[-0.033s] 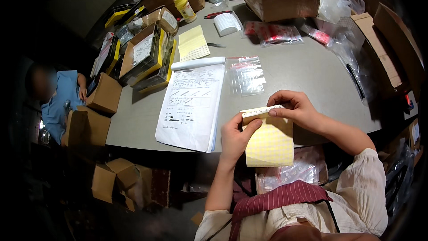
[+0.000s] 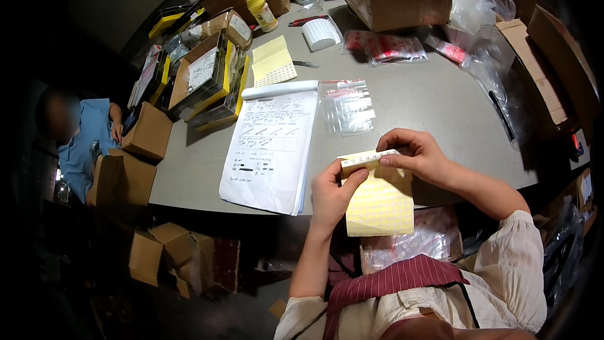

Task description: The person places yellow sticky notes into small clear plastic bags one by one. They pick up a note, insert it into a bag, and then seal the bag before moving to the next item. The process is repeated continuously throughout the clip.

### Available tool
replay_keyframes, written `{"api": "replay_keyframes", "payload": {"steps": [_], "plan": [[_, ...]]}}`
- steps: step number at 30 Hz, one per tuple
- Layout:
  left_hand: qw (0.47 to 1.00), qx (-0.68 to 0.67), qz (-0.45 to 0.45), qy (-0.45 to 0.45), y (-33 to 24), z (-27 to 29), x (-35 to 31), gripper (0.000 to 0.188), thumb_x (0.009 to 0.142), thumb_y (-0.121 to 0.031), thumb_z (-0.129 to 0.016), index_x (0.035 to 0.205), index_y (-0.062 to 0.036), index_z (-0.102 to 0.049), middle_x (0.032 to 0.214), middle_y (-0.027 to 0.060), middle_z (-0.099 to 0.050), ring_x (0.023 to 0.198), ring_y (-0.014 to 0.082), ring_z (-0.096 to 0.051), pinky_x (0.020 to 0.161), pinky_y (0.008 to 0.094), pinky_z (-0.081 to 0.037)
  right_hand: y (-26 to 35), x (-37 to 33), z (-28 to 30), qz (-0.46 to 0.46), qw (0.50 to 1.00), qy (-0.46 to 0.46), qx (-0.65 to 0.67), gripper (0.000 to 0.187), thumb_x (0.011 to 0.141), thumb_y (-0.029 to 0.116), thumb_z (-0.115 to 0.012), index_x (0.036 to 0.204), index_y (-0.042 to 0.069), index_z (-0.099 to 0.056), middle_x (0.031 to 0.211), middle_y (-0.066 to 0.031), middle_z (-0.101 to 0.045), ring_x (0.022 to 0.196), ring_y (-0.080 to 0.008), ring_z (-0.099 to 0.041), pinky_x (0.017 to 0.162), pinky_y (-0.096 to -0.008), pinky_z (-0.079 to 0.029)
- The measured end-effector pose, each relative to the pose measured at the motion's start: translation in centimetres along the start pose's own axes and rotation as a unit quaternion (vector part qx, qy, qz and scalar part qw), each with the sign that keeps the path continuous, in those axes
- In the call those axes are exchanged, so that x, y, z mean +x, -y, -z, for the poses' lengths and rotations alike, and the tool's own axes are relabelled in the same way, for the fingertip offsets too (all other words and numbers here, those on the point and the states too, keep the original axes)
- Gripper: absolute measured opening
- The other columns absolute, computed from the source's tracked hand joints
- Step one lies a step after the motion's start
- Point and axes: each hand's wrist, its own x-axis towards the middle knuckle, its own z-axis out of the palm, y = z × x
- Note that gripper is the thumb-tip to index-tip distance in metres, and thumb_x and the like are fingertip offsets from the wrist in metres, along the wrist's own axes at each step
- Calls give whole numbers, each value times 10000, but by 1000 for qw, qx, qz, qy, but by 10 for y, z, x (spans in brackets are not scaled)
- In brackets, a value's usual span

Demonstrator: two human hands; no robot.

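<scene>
Between my two hands is a yellowish sheet of stickers (image 2: 380, 211), its top edge curled over so a white strip of printed labels shows. My left hand (image 2: 332, 190) pinches the sheet's left end, thumb on the front. At the right end of the strip, my right hand (image 2: 416, 156) holds on with thumb and bent fingers. Most of the sheet hangs down past the table edge, above clear plastic bags (image 2: 409, 245) by my lap. Beyond my hands lie small zip bags (image 2: 348, 107), and to their left a notepad (image 2: 270, 151) with handwriting.
A yellow sticker sheet (image 2: 272, 62), a curled white label sheet (image 2: 321, 33) and red-printed bags (image 2: 387, 47) lie farther back. A cardboard box (image 2: 393, 0) and an orange-capped bottle (image 2: 260, 11) stand behind. At right is a black pen (image 2: 501, 113). A person in blue (image 2: 85, 145) is at left.
</scene>
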Motion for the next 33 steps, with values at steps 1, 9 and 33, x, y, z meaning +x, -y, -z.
{"api": "replay_keyframes", "payload": {"steps": [1, 9, 33], "plan": [[1000, 0, -6, -1, -3, -1, -2, 272, 902, -58, -769, 1135, 54, -685, 961, 67, -745, 848, 104, -690, 739, 250, -546, -3, 0, -1, 13, 1000, 0, -10, 226, 928, 83, -717, 1116, -25, -654, 1042, -38, -688, 972, -101, -630, 874, -272, -524], [999, -40, -15, 20, -1, 3, -2, 220, 929, -57, -745, 1115, 34, -670, 951, 46, -703, 885, 86, -657, 758, 222, -515, -4, -1, -5, 98, 979, -14, -176, 241, 893, 64, -716, 1113, -1, -641, 1013, -95, -681, 940, -148, -655, 839, -303, -536], [944, 148, -293, -14, -7, 3, -14, 296, 755, 123, -670, 1006, -11, -750, 952, 99, -677, 843, 219, -675, 732, 311, -549, 14, 18, 43, -46, 996, 81, -4, 455, 1047, 439, -582, 1107, 4, -702, 988, -25, -685, 956, -121, -607, 889, -295, -478]]}}
